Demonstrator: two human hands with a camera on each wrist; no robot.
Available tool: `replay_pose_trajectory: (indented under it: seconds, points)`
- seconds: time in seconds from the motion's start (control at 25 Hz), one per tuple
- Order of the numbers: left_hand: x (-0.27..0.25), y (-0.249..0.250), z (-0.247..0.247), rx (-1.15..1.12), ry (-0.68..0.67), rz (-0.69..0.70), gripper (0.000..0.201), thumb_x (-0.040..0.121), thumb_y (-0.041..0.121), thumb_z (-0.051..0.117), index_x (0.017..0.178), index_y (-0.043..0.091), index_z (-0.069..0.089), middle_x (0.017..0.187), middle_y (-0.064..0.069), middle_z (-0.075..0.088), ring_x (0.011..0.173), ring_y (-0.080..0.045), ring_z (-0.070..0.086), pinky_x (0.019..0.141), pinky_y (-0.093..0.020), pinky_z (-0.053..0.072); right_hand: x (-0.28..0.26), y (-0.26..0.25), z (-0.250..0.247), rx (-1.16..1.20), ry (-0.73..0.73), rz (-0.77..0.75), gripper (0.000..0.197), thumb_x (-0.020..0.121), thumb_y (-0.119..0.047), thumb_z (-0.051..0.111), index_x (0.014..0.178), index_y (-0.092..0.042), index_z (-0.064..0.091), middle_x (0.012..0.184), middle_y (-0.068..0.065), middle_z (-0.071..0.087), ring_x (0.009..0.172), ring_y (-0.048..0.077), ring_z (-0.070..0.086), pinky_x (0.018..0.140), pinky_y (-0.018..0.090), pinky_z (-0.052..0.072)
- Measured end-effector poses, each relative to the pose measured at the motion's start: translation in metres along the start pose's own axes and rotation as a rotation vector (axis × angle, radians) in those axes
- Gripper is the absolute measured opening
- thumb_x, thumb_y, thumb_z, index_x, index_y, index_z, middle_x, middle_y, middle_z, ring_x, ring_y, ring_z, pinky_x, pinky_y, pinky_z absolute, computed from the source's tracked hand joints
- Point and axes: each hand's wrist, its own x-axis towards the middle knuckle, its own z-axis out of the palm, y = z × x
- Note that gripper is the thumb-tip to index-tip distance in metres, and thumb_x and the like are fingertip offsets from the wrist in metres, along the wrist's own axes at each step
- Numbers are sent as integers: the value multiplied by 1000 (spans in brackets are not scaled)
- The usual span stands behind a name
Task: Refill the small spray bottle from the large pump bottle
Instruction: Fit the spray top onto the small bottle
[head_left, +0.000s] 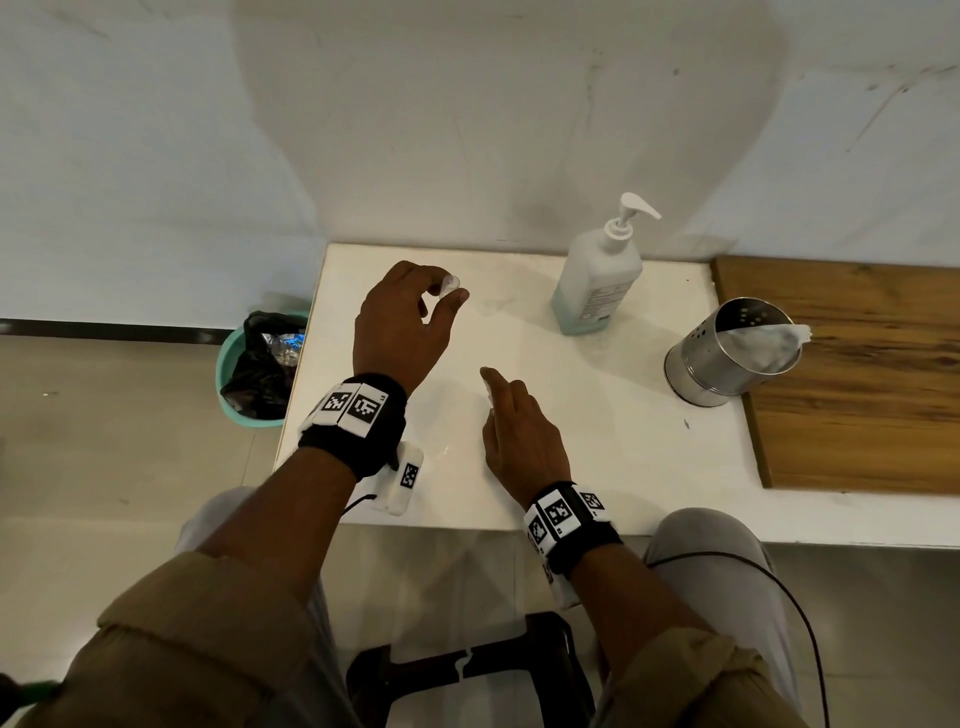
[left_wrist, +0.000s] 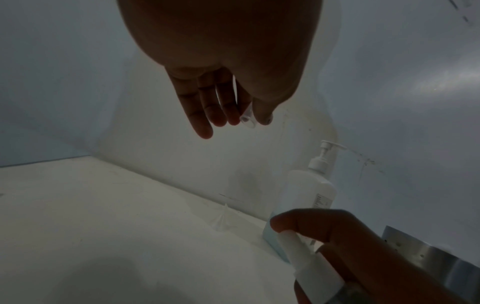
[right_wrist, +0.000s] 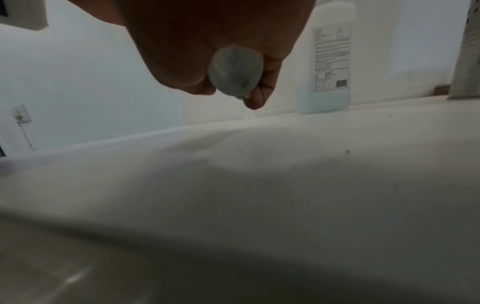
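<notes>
The large pump bottle (head_left: 597, 280) stands upright at the back of the white table (head_left: 597, 457), with a low level of blue liquid in it; it also shows in the left wrist view (left_wrist: 311, 189) and the right wrist view (right_wrist: 327, 61). My left hand (head_left: 447, 291) is raised over the table's back left and pinches a small clear cap (head_left: 450, 283) (left_wrist: 246, 120) between thumb and forefinger. My right hand (head_left: 493, 395) grips the small white spray bottle (left_wrist: 306, 261) near the table's middle; its round base (right_wrist: 235, 74) faces the right wrist camera.
A steel holder (head_left: 727, 353) with a tissue in it stands at the right, on the edge of a wooden board (head_left: 857, 389). A green bin (head_left: 260, 358) with a black bag sits on the floor to the left. A small clear cone-shaped piece (left_wrist: 223, 218) rests near the wall.
</notes>
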Motion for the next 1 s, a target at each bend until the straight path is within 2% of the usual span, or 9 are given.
replay_pose_trajectory:
  seconds: [0.12,0.28,0.4,0.48,0.56,0.64,0.72,0.84,1.0]
  points:
    - [-1,1,-2,-13,6,-26,22,88,43,58,98,25,65,93,12,66,69,-11,59,67,-37,53,-1,-6,-10,39,6,6,61,92,-20,51,148,-21,29,104,3,54,77,21,56,52,34,49]
    - [-9,3,-4,-115,-25,-91,22,85,39,65,101,24,65,83,12,68,73,-11,62,69,-35,55,-2,-14,-22,235,76,31,61,92,-24,49,149,-18,28,117,1,56,92,19,60,69,35,54]
    - [-19,9,-4,-177,-109,-143,16,84,35,70,95,25,67,81,13,68,73,-5,62,68,-20,52,-1,-18,-28,336,128,1,54,94,-23,51,145,-13,35,125,0,54,103,15,59,80,29,53]
    - [-25,16,-6,-230,-163,-169,14,83,31,73,93,21,70,82,10,70,74,-1,63,65,-8,46,-1,-22,-35,397,138,-13,49,95,-23,53,141,-13,39,122,-3,53,98,10,57,79,25,50]
    - [-30,26,-10,-283,-195,-189,15,83,27,73,94,17,71,81,8,71,74,2,63,64,-6,45,-2,-26,-43,424,163,-28,47,94,-22,55,138,-14,42,115,-4,53,91,8,54,75,21,47]
    - [-32,33,-13,-321,-212,-197,15,84,27,73,94,16,72,78,9,71,72,4,64,64,-9,48,-4,-28,-50,448,190,-36,45,94,-21,56,136,-13,45,111,-4,53,88,6,51,74,14,43]
    - [-34,39,-18,-347,-229,-199,16,84,27,73,95,16,73,76,10,71,68,3,64,67,-17,52,-8,-29,-56,479,220,-27,45,92,-18,58,135,-12,46,111,-3,55,88,5,51,75,10,41]
    - [-39,49,-21,-392,-276,-204,14,83,26,74,93,16,74,77,6,73,69,-1,67,73,-31,58,-14,-28,-66,544,258,31,48,90,-15,61,136,-12,46,120,-3,58,99,2,54,82,9,43]
    - [-49,60,-17,-374,-344,-235,14,80,25,76,92,18,78,80,8,75,65,1,66,79,-33,58,-23,-20,-78,538,195,-5,64,89,-16,60,147,-19,34,134,-2,57,110,6,58,89,15,47]
